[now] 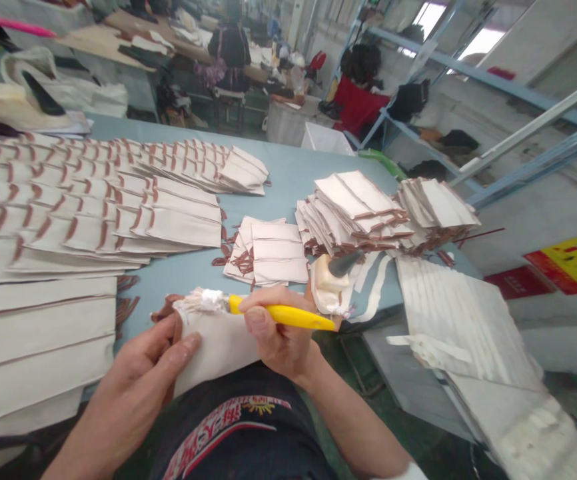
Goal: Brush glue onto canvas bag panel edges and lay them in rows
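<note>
My right hand (281,327) is closed around a yellow-handled brush (288,315), held almost level, bristles to the left. Its pale bristles touch, or hover just over, the upper edge of a cream fabric piece (218,347) with brown trim. That piece is pinched at its left end between the thumb and fingers of my left hand (153,367); part of it lies behind my right hand. Just right of the brush stands a cream plastic container (327,283) with a dark object leaning on its top. A small pile of cream pieces (278,253) with brown ties lies beyond the brush.
Overlapping rows of cream pieces (93,200) cover the left of the blue-grey table (283,167). Taller stacks (358,207) stand at the right. White strips (373,287) hang near the table's edge. A side board (473,327) holds pale sheets. Behind, a person (231,53) sits at another table.
</note>
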